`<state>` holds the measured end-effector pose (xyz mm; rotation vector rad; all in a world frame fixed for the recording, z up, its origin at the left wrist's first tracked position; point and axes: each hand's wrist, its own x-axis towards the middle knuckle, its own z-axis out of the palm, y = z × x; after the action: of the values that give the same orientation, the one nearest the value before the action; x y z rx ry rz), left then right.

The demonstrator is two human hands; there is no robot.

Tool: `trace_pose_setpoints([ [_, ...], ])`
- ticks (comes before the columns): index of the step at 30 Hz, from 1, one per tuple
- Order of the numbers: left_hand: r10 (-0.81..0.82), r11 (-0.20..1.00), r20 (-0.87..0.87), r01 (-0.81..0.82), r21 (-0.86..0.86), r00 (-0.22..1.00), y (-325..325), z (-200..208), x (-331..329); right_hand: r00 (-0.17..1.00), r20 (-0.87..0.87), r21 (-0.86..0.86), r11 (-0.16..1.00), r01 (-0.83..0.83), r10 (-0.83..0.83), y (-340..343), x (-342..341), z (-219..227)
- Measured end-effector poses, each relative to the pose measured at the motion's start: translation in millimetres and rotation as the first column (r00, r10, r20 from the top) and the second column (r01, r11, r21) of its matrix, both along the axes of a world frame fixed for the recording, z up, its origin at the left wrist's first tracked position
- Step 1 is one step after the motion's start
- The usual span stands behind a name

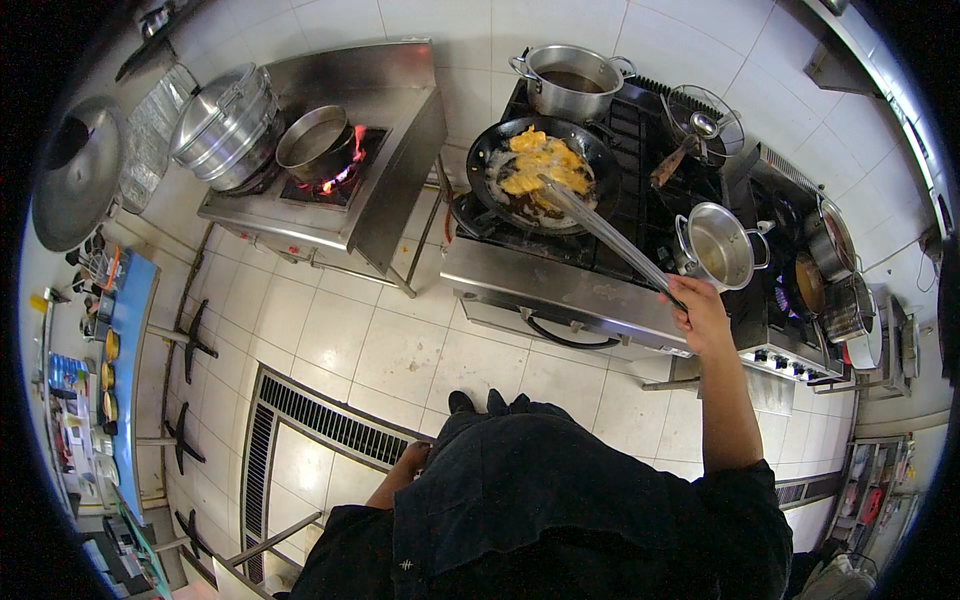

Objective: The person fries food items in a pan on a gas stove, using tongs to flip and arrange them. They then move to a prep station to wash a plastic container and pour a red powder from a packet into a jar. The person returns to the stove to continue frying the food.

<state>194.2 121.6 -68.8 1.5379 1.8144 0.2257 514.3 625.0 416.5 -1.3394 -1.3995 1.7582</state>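
Observation:
My right hand (pixel 697 312) is closed round the end of long metal tongs (pixel 610 235), reaching over the front of the stove. The tips of the tongs touch a yellow, egg-like fried mass (pixel 543 165) in a black wok (pixel 487 160). Pale bubbling fat surrounds the food. Low at my left side, beside the dark apron (pixel 500 470), my left hand (pixel 412 460) looks curled. The apron and the hand itself hide whatever its fingers may hold.
Behind the wok stands a two-handled pot (pixel 570 100) of brown liquid. A smaller pot (pixel 718 248) sits near my right hand, below a ladle (pixel 703 125) and wire strainer (pixel 728 108). Flames lick a pan (pixel 315 145) on the left stove, beside a lidded steamer (pixel 225 125). A floor grate (pixel 330 415) lies at left.

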Motion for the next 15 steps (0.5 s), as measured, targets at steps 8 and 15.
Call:
trace_pose_setpoints([
  [8,-0.164,0.975,-0.08,0.149,-0.168,0.983,-6,-30,-9,0.995,-0.085,-0.022,0.999,0.047,-0.049,-4,-13,8],
  [15,0.123,0.983,0.13,-0.103,-0.153,0.984,4,45,-8,0.982,0.183,0.206,0.975,-0.077,0.039,-3,-6,9],
])
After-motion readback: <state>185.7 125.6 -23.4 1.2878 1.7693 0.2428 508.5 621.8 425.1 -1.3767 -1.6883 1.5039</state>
